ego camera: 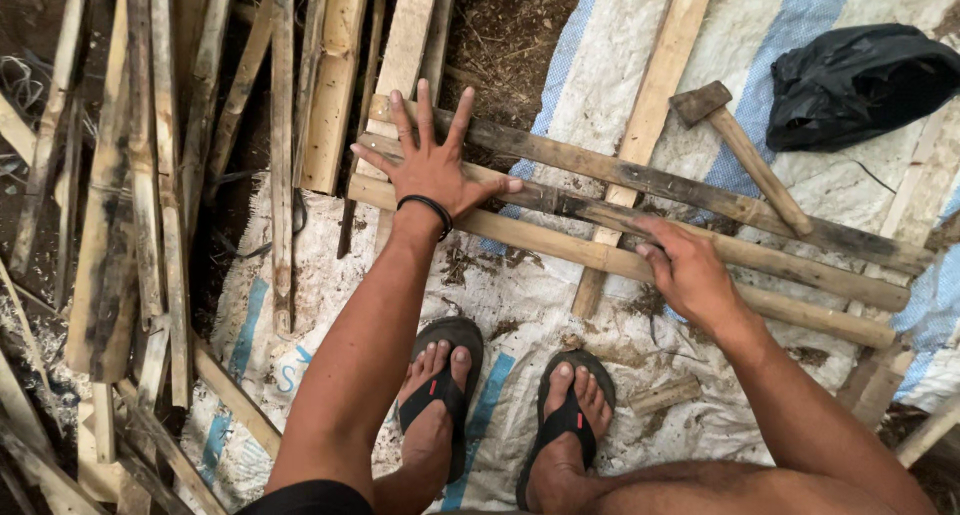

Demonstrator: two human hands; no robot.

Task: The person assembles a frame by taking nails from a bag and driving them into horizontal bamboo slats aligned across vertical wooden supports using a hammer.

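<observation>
Two feet in black flip-flop sandals (505,415) rest nearest the lens on a dirty white woven sack with blue stripes (520,305). Just past them lie three long weathered wooden slats (620,215), side by side and crossing a paler upright plank (640,125) beneath. Spread flat with fingers splayed, the left hand (430,170) presses down on the slats' left ends and grips nothing. Fingers curled, the right hand (690,270) closes over the edge of the nearest slat near the crossing. By my reading, the slats are being lined up and steadied across the plank. A wooden-handled hammer with a rusty head (745,155) lies just beyond the slats, untouched, near a crumpled black plastic bag (860,80). Left of the sack, a dense pile of rough timber offcuts (170,175) hems that side; bare sacking to the right leaves more room.
</observation>
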